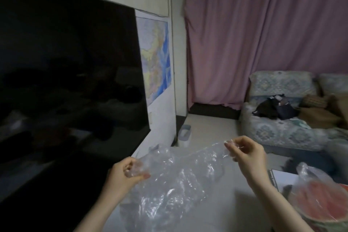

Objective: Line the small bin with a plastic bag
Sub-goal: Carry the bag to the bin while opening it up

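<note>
Between both hands [128, 172] [244, 153], plastic bag [175, 181], watermelon [320, 201] right

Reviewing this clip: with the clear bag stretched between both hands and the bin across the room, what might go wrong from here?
1. The plastic bag is thin and crumpled, pinched at its edge by the left hand and right hand; pulling apart may tear it or slip a grip.
2. The small bin sits on the floor by the wall, well away, so the opened mouth may collapse on the way.
</note>
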`<state>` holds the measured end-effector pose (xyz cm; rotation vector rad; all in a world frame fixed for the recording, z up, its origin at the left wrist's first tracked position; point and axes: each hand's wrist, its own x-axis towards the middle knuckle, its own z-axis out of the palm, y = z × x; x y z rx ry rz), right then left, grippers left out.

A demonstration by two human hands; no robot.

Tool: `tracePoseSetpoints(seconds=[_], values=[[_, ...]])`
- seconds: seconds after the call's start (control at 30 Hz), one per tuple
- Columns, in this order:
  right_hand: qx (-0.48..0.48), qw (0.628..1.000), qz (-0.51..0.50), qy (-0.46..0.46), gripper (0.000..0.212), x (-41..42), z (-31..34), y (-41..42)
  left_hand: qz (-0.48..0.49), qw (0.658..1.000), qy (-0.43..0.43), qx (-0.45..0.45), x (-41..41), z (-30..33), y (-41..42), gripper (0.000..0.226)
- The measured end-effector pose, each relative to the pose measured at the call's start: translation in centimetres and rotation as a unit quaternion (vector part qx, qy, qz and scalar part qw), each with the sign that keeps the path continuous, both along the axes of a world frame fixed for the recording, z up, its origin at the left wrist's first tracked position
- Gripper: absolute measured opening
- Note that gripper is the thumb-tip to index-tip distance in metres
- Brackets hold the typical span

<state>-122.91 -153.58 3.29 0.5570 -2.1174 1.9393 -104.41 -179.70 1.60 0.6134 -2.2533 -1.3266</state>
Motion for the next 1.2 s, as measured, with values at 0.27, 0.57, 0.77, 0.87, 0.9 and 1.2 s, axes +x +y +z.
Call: tracePoseSetpoints(seconds=[0.27, 0.57, 0.77, 0.87, 0.9, 1.2], values=[[0.051, 0.998, -0.028, -0.006, 0.022, -12.5, 1.4, -8.2, -0.288, 0.944, -0.144, 0.070, -17.4, 2.9, -10.7, 0.088], [0.124, 0.992, 0.025, 0.009, 0.021, -25.2, 2.5, -16.0, -0.261, 0.958, -0.016, -0.117, -37.3, 4.7, -8.6, 0.122], [0.088, 0.994, 0.069, 0.008, 0.013, -38.2, 3.3, -18.7, -0.313, 0.949, 0.014, -0.022, -52.0, 4.7, -7.4, 0.034], [0.026, 0.999, 0.039, 0.005, 0.013, -46.0, 4.2, -18.0, -0.216, 0.975, 0.032, 0.038, -59.9, 4.8, -8.0, 0.010], [0.022, 1.000, 0.015, 0.003, 0.017, -48.4, 4.2, -17.5, -0.179, 0.982, 0.045, 0.049, -62.3, 4.8, -8.5, 0.009], [0.285, 0.953, 0.066, -0.084, 0.105, -63.3, -1.6, -20.3, -0.005, 0.986, 0.131, 0.102, -80.2, 3.8, -14.1, 0.011]])
